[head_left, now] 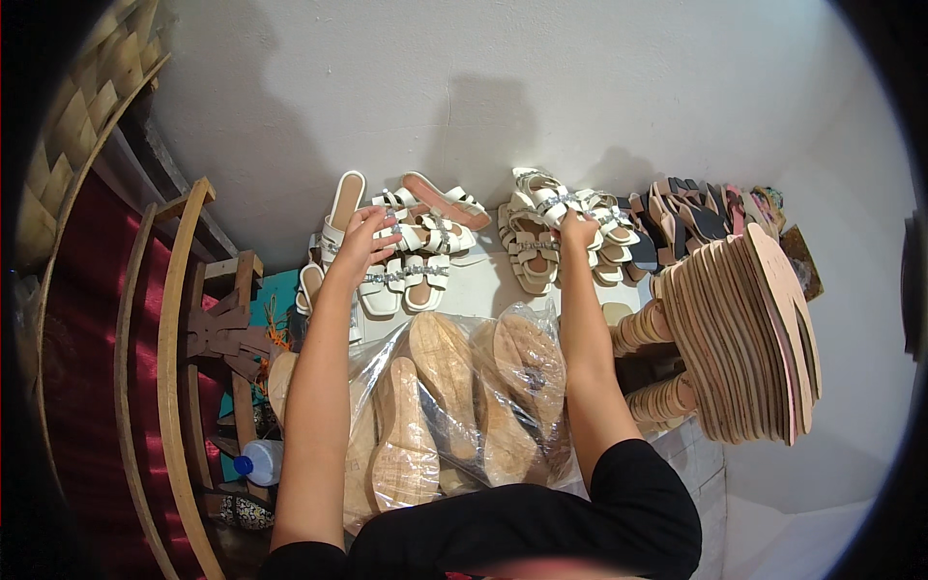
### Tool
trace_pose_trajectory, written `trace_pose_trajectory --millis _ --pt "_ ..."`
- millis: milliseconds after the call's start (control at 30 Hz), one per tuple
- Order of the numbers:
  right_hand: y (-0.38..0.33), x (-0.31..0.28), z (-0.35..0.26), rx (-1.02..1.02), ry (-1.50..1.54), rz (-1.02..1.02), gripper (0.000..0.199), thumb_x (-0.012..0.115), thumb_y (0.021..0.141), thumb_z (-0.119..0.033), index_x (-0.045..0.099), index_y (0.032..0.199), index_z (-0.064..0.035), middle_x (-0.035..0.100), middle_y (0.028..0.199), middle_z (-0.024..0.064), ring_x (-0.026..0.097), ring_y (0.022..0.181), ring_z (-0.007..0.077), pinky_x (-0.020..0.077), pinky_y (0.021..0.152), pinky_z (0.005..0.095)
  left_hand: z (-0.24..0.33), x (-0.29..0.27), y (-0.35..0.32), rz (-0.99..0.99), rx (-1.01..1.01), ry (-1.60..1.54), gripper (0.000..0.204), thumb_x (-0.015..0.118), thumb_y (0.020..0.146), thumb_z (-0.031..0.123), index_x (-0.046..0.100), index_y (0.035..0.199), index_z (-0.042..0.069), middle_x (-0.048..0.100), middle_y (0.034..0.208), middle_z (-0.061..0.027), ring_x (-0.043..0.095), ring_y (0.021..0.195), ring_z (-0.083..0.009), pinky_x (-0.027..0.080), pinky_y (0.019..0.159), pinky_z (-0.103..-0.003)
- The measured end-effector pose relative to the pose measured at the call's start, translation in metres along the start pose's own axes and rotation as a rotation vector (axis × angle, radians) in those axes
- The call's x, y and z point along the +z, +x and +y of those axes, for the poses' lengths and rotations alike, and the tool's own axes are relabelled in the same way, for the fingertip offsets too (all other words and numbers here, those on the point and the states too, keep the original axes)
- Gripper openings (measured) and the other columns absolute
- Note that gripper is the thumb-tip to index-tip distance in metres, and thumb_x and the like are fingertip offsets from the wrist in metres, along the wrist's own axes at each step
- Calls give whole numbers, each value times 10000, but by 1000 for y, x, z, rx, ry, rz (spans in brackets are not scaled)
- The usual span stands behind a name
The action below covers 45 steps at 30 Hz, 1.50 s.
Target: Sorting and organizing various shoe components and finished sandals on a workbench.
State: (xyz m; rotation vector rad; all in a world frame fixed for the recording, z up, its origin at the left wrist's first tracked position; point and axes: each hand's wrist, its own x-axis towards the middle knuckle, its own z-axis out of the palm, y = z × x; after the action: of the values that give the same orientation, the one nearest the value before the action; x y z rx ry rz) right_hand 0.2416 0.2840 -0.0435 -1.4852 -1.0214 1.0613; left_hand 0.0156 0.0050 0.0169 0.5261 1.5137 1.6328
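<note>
Plastic-bagged soles point(454, 406) seemingly crowd beneath both arms; insole stack point(754, 338) rightward.

White sandals point(416, 253), silver sparkly straps; tan cork soles point(440, 387) in clear bag; pinkish-brown insole stack point(764, 338); red cloth point(82, 329).

left hand point(362, 242), right hand point(577, 230), on white sandals point(416, 256)

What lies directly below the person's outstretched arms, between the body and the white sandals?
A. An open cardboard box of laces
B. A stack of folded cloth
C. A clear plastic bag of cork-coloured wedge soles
C: the clear plastic bag shows tan wedge soles through its film.
</note>
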Motion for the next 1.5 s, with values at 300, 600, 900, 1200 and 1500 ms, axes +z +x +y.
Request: trace_pose_trajectory --millis 300,600,900,1200,1500 --pt "-18 6 24 243 -209 99 505 622 696 -112 363 1108 22 508 1058 206 518 977 313 437 809 353 0 -3 4 11 -35 -1 441 451 839 370 374 1169 87 484 1086 -75 514 960 -219 392 770 -322" --pt "21 14 55 602 -27 540 225 377 811 -59 389 1036 -54 460 1050 184 486 950 350 428 785 444 1 3 5 -1 -30 20 450 483 813 386 385 1143 97 473 1101 -82 514 957 -224 386 772 -320" --pt "-44 36 4 56 -591 424 367 549 661 -120 428 1002 -57 359 1038 129 364 997 300 326 831 398 -2 -6 8 60 -26 23 418 468 812 368 399 1122 96 476 1103 -80 497 959 -218 358 824 -360" --pt "-64 103 7 -1002 -758 -498 398 600 638 -155 472 1000 -47 419 1036 198 401 961 369 354 828 433 -9 -22 11 385 35 20 388 528 748 345 446 1044 108 462 1072 -61 401 1011 -198 329 834 -382" --pt "-48 150 46 -900 -902 -772 625 675 632 -336 422 1135 -63 435 1064 171 448 969 367 396 791 441 -19 -28 15 560 80 14 312 535 744 280 490 990 94 493 882 -32 450 784 -122 372 642 -263"
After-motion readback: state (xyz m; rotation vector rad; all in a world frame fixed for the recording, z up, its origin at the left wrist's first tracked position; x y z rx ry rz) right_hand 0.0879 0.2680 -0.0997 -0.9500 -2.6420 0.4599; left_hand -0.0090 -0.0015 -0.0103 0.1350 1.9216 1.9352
